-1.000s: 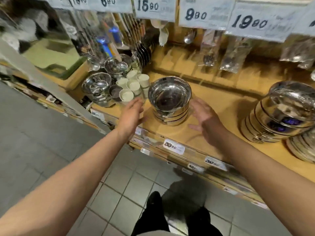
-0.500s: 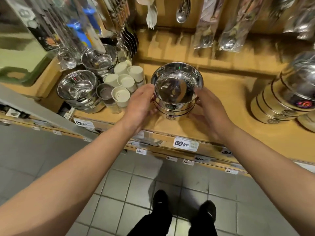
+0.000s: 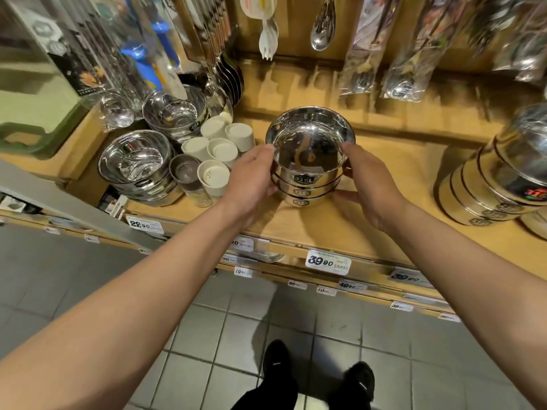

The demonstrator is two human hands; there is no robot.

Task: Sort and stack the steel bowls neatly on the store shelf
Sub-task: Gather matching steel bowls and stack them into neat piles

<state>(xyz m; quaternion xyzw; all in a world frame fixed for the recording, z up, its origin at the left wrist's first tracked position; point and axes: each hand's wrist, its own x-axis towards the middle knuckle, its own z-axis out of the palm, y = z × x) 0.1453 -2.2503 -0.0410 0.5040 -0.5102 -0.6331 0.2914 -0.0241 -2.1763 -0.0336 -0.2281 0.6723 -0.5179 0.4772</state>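
While a second ago both hands were just hovering apart, now the left hand (image 3: 251, 180) and right hand (image 3: 371, 184) grip the sides of the bowl stack (image 3: 307, 161), which sits mid-shelf (image 3: 393, 173) beside the white cups (image 3: 220, 146).

Person, head-camera view: bare forearms, no sleeves.
Left hand (image 3: 251, 180) and right hand (image 3: 371, 184) ungloved; black trousers (image 3: 266, 395); black shoes (image 3: 276, 361).

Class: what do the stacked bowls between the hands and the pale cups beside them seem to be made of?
Bowls: polished stainless steel, judging by mirror reflections and "316L" labels. Cups: matte cream, probably plastic or ceramic; the look leaves that open.
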